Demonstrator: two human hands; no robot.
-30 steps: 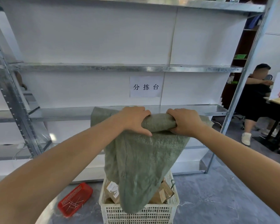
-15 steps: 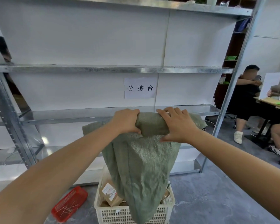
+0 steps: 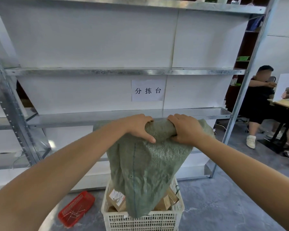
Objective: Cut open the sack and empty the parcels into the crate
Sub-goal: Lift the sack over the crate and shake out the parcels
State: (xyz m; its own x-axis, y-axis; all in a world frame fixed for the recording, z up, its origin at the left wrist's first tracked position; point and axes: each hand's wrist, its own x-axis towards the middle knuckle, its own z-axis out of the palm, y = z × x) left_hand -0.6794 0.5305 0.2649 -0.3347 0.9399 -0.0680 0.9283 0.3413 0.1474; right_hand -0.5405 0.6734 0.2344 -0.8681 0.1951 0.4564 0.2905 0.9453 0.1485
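Right hand now curled tight around sack again; half second ago its fingers were spread flat on top. Left hand grips same bunched top edge, thumb pressed on front. Sack hangs down, bottom end inside white crate on floor. Brown parcels sit in crate, left and right of sack. Red basket lies left of crate, apart from it.

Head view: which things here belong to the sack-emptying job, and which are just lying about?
Part of the job:
green sack, gripped by left hand and right hand
white crate
cardboard parcels in the crate

Lying about:
red basket on the floor
metal shelving
paper sign
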